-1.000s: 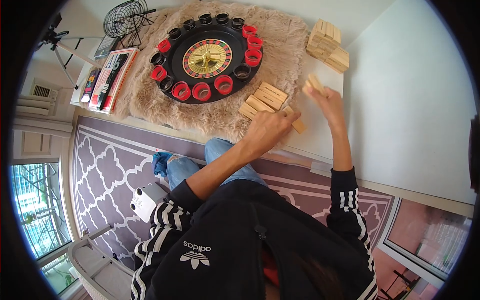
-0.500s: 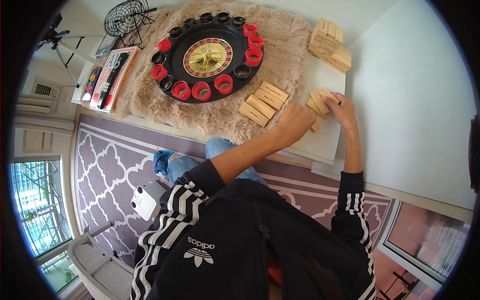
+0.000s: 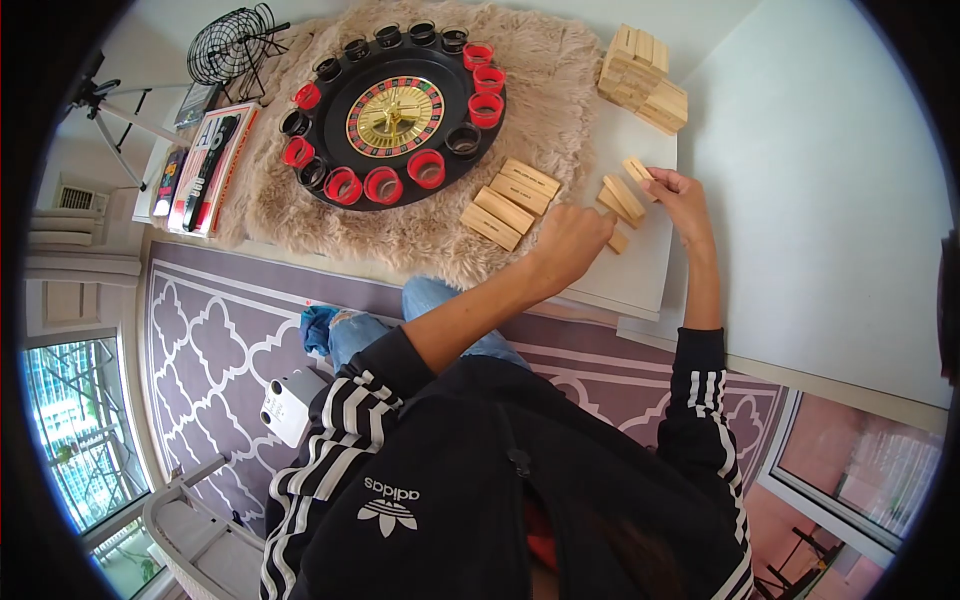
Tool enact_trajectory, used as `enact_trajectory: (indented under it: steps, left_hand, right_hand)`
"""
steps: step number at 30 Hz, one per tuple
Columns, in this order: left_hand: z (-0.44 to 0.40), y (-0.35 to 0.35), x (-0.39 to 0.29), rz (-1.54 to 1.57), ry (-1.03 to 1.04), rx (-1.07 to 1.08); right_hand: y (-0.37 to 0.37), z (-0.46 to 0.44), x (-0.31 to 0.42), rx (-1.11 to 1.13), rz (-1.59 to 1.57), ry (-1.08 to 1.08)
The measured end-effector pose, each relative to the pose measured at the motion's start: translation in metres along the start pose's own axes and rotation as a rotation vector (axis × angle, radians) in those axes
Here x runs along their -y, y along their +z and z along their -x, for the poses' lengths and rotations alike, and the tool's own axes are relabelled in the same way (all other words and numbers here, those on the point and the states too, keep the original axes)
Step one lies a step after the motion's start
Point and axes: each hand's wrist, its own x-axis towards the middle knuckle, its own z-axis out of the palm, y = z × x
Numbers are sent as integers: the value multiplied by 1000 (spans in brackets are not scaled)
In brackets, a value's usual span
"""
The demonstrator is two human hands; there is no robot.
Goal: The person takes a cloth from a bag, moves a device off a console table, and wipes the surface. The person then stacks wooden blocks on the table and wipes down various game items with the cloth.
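Wooden blocks (image 3: 622, 203) lie side by side on the white table, between my hands. My right hand (image 3: 682, 203) pinches one wooden block (image 3: 639, 178) at its end, beside them. My left hand (image 3: 572, 243) is closed, knuckles up, at the near side of those blocks; another block (image 3: 617, 242) shows partly by its fingers, and whether it is gripped is hidden. Left of this hand, several printed blocks (image 3: 510, 203) rest in two groups on the fur cover.
A roulette set (image 3: 395, 117) with red and black cups sits on the fur cover (image 3: 560, 70). Stacked wooden blocks (image 3: 640, 75) stand at the table's back right. A wire cage (image 3: 228, 47), a tripod (image 3: 120, 112) and boxes (image 3: 215, 165) are at the left.
Both hands have moved right since the first frame, where the right hand carried blocks in the air. Those blocks now lie on the table, and the right hand holds one apart from them.
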Motion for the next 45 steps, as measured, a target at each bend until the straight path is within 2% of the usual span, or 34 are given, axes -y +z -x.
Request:
enact_trajectory:
  steps: [3,6,13,15,16,18,22,24,28,30,33,37,40,43,45]
  left_hand:
    - [3,0,1,25,-16,-56]
    - [3,1,2,49,-4,-62]
    - [2,6,3,14,-7,-69]
    - [1,6,1,26,-5,-100]
    - [0,6,0,5,-33,-119]
    - [-2,8,-3,-15,-60,-137]
    - [-7,9,-7,-61,-146,-180]
    - [-7,11,-5,-57,-161,-178]
    - [-7,14,-3,-37,-119,-207]
    - [-8,16,-2,-28,-115,-213]
    - [-9,17,-2,-23,-121,-246]
    - [-7,14,-1,-13,-135,-264]
    - [-3,15,1,0,-84,-273]
    - [1,14,-1,-3,-55,-257]
    - [4,15,-2,8,-60,-249]
  right_hand:
    - [1,-2,-6,120,-102,-9]
    - [8,8,5,137,71,-61]
    - [7,-2,2,123,47,7]
    - [4,-5,-3,146,68,-147]
    - [2,-6,-5,144,69,-146]
    - [0,-8,-6,126,314,-282]
    - [-2,-10,-5,168,343,-262]
    - [-1,-9,-4,32,429,-314]
    - [-1,-12,-8,-6,329,-236]
    - [-4,-12,-8,102,316,-273]
    - [-4,-2,1,149,380,-237]
    - [0,12,13,133,391,-266]
    - [2,14,12,74,369,-302]
    - [3,4,-1,34,289,-232]
    - [6,0,-3,-116,214,-161]
